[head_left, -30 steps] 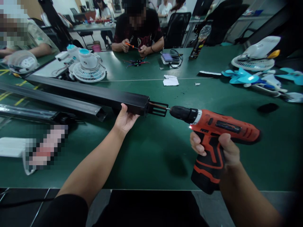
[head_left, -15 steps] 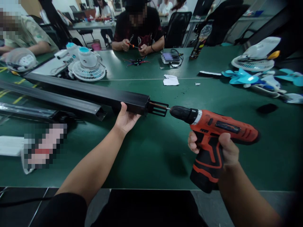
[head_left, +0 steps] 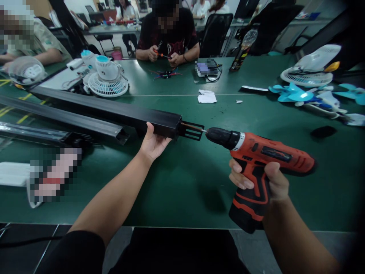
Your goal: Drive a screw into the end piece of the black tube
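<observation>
While holding black tube [head_left: 137, 115] near its end in left hand [head_left: 154, 146], gripping red drill [head_left: 251, 146] in right hand [head_left: 277, 183]. Pointing bit [head_left: 204, 131] at slotted bracket [head_left: 190, 131] and thin rod [head_left: 191, 126] between hands; can't quite tell contact at tip. Got second black profile [head_left: 71, 118] left of left hand, white fan [head_left: 108, 83] beyond it, cyan blades [head_left: 293, 93] beyond right hand.

- Drill [head_left: 273, 152]: above the table [head_left: 171, 198], right of the long beam [head_left: 114, 109].
- Second beam [head_left: 71, 117]: before the long beam.
- Fan [head_left: 107, 72]: behind the long beam.
- Bottle [head_left: 241, 53]: behind the paper [head_left: 207, 97], to its right.
- Fan blades [head_left: 291, 92]: right of the paper.
</observation>
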The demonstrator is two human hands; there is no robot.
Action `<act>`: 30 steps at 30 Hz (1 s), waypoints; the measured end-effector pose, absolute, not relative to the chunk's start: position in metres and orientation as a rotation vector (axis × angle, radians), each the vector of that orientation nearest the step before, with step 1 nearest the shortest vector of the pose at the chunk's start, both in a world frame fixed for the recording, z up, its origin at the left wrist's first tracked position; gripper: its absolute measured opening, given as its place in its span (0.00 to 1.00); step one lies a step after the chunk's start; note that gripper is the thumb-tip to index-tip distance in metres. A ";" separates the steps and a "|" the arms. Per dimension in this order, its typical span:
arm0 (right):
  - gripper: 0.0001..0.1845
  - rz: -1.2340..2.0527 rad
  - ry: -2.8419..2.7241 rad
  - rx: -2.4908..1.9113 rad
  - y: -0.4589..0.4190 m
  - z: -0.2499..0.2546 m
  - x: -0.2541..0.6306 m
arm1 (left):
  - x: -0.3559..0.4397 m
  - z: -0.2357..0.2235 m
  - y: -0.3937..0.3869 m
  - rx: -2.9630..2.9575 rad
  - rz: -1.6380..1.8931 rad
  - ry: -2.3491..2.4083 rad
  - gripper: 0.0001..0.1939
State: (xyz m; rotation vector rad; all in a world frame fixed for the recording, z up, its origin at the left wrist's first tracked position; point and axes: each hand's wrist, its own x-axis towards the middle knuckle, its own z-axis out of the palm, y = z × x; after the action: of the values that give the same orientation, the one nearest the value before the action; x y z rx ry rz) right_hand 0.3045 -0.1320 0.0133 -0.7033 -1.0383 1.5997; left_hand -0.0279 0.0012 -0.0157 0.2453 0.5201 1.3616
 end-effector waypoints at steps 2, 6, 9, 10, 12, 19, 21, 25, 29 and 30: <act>0.33 1.585 -1.048 -0.706 -0.131 0.013 0.305 | -0.029 -0.019 0.002 0.238 1.351 0.486 0.42; 0.33 1.574 -1.057 -0.709 -0.131 0.012 0.306 | -0.031 -0.024 0.004 0.242 1.341 0.460 0.42; 0.33 1.599 -1.023 -0.718 -0.132 0.012 0.306 | -0.031 -0.022 0.003 0.252 1.323 0.447 0.43; 0.33 1.604 -1.012 -0.724 -0.133 0.012 0.306 | -0.031 -0.020 0.003 0.261 1.318 0.457 0.44; 0.35 1.596 -1.003 -0.735 -0.133 0.013 0.305 | -0.029 -0.016 0.001 0.288 1.320 0.508 0.44; 0.38 1.578 -1.010 -0.762 -0.131 0.014 0.305 | -0.027 -0.009 -0.001 0.339 1.334 0.586 0.42; 0.37 1.588 -1.003 -0.766 -0.132 0.013 0.305 | -0.027 -0.010 -0.001 0.334 1.333 0.585 0.41; 0.37 1.570 -0.998 -0.757 -0.133 0.013 0.304 | -0.028 -0.012 0.000 0.332 1.333 0.568 0.39; 0.38 1.572 -0.995 -0.740 -0.133 0.014 0.303 | -0.029 -0.015 0.000 0.342 1.341 0.567 0.41; 0.38 1.577 -0.996 -0.738 -0.133 0.014 0.304 | -0.030 -0.016 0.001 0.340 1.337 0.554 0.42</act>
State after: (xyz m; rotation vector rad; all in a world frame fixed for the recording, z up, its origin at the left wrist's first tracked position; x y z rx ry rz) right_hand 0.3036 -0.1328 0.0137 -0.7383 -0.9964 1.5766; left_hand -0.0299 0.0007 -0.0162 0.3402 0.5540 1.3374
